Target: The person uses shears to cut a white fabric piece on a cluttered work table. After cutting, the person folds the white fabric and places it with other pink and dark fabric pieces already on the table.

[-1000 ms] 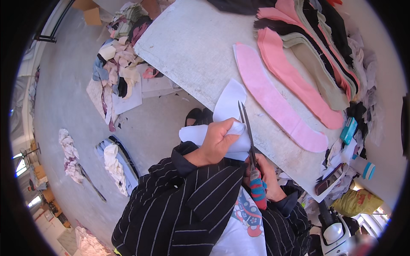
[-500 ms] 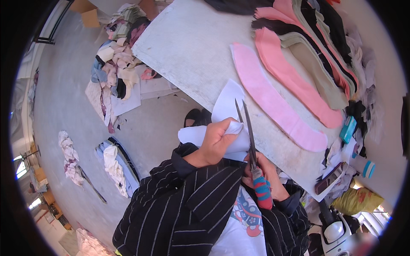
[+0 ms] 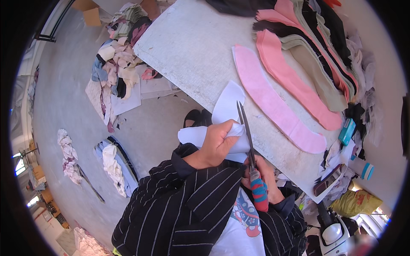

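Note:
My left hand [image 3: 218, 143] is closed on a pale bluish-white fabric piece [image 3: 227, 104], whose upper end rests on the table's edge while the rest folds down under my fist. In my right hand [image 3: 269, 181] is a pair of long dark scissors [image 3: 249, 136], its handle [image 3: 259, 191] wrapped in red and blue. The blades point away from me along the fabric's right edge, their tips close together. Beyond them on the table lies a curved pale pink fabric strip [image 3: 273, 100], beside a stack of coral pink strips [image 3: 294, 81].
The pale table [image 3: 183, 47] slants across the view. At far right are stacks of grey-green, black and pink pieces [image 3: 316, 72], a teal box [image 3: 347, 131] and a bottle [image 3: 362, 166]. Scrap heaps [image 3: 119, 64] and fabric bundles [image 3: 114, 166] lie on the floor at left.
The scissor blades have drawn nearly together, and the handle has shifted slightly. My left hand keeps its hold on the fabric in almost the same place.

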{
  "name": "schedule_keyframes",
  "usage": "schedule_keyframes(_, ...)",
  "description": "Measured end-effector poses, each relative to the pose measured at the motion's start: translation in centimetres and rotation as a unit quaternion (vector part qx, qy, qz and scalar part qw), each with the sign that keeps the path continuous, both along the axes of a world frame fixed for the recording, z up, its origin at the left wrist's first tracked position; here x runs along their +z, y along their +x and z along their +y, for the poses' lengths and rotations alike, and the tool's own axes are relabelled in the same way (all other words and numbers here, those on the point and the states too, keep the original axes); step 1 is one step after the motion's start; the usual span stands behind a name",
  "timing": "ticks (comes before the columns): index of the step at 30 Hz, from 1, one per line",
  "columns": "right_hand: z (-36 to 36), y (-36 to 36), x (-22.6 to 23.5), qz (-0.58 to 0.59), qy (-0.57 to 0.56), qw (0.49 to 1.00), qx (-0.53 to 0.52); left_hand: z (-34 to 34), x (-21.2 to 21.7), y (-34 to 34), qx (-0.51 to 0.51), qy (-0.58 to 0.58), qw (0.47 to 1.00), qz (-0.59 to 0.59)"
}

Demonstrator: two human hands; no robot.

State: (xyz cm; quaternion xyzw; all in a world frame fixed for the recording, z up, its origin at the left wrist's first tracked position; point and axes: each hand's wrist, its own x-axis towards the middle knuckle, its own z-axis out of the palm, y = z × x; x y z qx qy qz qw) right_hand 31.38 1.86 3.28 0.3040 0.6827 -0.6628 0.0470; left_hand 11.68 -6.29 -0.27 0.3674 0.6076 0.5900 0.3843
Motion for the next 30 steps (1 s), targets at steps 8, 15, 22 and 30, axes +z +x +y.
schedule_keyframes(8,-0.8,1.0,-1.5,0.019,-0.095,0.995,-0.028,-0.2,-0.4,0.4,0.019,0.024,0.998,-0.063)
schedule_keyframes(15,-0.7,2.0,-2.1,0.032,-0.094,0.995,-0.022,-0.2,-0.2,0.5,-0.002,0.02,0.995,-0.096)
schedule_keyframes(22,0.1,0.8,-0.9,0.02,-0.09,0.996,-0.008,-0.2,-0.1,0.1,0.003,0.028,0.999,-0.028)
schedule_keyframes(30,0.9,0.4,0.1,0.026,-0.101,0.994,0.013,0.3,0.3,-0.3,-0.006,0.039,0.999,0.024)
